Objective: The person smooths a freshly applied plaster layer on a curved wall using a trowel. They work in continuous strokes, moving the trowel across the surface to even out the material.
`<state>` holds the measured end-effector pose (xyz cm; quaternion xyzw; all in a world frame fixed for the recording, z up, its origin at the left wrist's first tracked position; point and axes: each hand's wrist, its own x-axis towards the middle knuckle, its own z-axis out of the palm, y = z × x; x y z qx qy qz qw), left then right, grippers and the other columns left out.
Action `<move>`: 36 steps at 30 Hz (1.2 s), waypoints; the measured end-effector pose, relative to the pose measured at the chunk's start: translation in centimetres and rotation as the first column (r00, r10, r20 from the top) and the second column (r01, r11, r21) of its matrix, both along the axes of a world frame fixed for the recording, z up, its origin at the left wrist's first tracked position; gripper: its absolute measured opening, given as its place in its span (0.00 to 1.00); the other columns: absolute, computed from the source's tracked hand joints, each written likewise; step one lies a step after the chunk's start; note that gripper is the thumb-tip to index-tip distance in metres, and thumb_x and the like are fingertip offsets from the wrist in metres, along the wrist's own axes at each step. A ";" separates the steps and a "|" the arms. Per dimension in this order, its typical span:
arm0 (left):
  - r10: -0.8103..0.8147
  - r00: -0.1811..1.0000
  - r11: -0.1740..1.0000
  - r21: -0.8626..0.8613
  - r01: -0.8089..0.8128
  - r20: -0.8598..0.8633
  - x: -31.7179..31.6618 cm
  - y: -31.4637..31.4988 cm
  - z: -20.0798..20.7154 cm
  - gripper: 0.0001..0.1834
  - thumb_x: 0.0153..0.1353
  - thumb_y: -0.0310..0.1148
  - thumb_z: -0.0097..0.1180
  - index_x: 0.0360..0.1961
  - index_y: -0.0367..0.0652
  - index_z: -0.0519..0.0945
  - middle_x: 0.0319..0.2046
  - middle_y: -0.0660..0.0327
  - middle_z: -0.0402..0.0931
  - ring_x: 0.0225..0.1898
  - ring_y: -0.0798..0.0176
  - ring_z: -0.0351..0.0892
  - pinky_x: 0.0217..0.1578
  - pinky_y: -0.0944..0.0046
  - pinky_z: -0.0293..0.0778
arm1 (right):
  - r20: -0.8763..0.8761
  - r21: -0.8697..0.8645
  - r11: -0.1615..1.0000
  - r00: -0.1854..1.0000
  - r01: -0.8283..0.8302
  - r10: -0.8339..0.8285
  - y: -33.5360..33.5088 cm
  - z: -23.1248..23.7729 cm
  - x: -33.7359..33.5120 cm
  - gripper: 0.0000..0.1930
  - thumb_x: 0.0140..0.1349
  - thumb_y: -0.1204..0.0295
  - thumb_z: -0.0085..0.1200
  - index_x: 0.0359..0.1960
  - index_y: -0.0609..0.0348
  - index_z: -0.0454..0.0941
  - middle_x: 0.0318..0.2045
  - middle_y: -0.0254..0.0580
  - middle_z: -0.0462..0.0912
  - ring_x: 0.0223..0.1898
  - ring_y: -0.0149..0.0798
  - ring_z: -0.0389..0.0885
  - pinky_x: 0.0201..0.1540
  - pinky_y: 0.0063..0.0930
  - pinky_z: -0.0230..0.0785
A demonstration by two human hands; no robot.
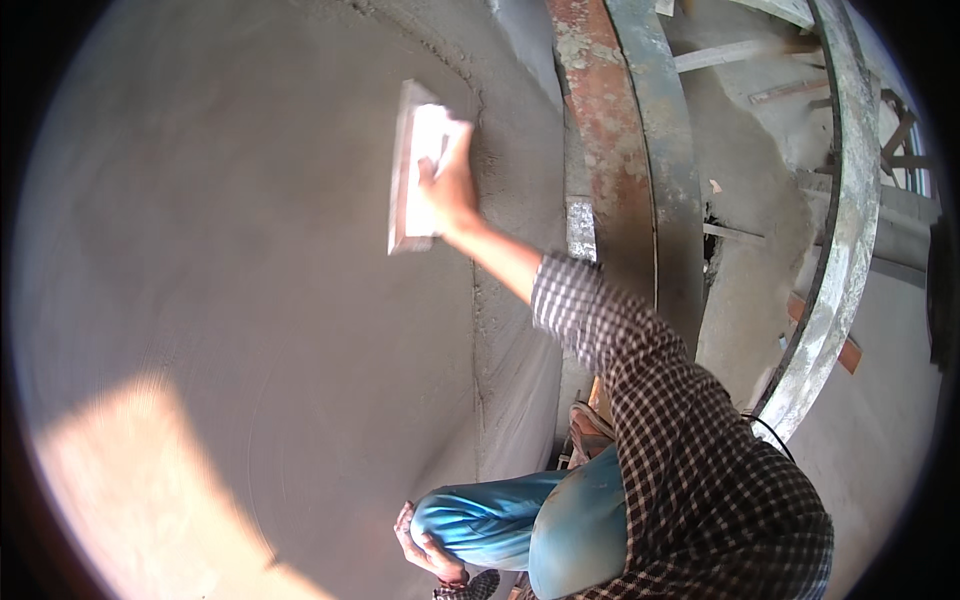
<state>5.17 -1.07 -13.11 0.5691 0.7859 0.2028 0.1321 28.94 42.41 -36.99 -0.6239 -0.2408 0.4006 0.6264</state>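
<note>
1. Blue trousers nearest the camera: left hand (425, 545) lies cupped over the bent knee (470, 520), fingers curled loosely on the cloth and pinching nothing.
2. Checked sleeve (640, 370) runs up from the lower right; the bare forearm reaches out to the wall.
3. Right hand (450, 185) sits on the back of the float (412, 170), fingers wrapped shut around its grip. The handle itself is hidden under the hand.
4. Float is a pale rectangular board, long side upright, face pressed to the grey plaster wall (230, 250), just left of a rough vertical seam (478, 300).
5. Plaster left of the seam looks smooth, with faint arc marks. The strip to its right is coarser. A sunlit patch (130, 480) falls on the lower left.
6. Doing this well, as I judge it: keep the float flat, pressure even, leading edge barely lifted so it does not dig in. Overlap the strokes, work across the seam to blend the rough strip, and keep the wrist loose.
7. Risk: a tilted float gouges the plaster or leaves ridges near the seam.
8. Farther right: a rusty curved steel band (600, 120), then a second grey band (840, 250).
9. Farthest: scrap planks (735, 52) and rubble lie on the concrete between and beyond the bands.
</note>
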 end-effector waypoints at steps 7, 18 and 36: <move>0.046 0.998 0.998 -0.038 -0.048 -0.037 0.7 0.2 0.4 0.43 0.76 0.66 0.49 0.57 0.27 0.82 0.59 0.40 0.82 0.63 0.42 0.80 0.70 0.42 0.68 | 0.038 0.032 0.985 0.985 -0.171 0.170 2.6 4.2 4.9 0.26 0.75 0.73 0.56 0.70 0.54 0.59 0.47 0.57 0.89 0.37 0.55 0.93 0.37 0.47 0.88; 0.023 0.998 0.999 -0.044 -0.026 -0.063 1.6 0.7 1.2 0.42 0.77 0.65 0.49 0.56 0.27 0.82 0.59 0.40 0.81 0.64 0.42 0.80 0.70 0.42 0.68 | 0.310 0.228 0.961 0.947 -0.158 0.082 -0.8 4.9 0.6 0.30 0.73 0.77 0.57 0.73 0.48 0.60 0.53 0.62 0.85 0.43 0.50 0.92 0.34 0.39 0.89; 0.030 1.000 0.999 -0.037 -0.030 -0.010 1.1 0.2 0.3 0.41 0.77 0.64 0.50 0.58 0.27 0.82 0.59 0.40 0.82 0.64 0.43 0.79 0.71 0.42 0.67 | -0.096 -0.283 0.956 0.994 -0.071 0.046 -5.6 -8.4 -1.7 0.31 0.74 0.80 0.54 0.71 0.41 0.54 0.55 0.50 0.84 0.53 0.52 0.89 0.46 0.47 0.86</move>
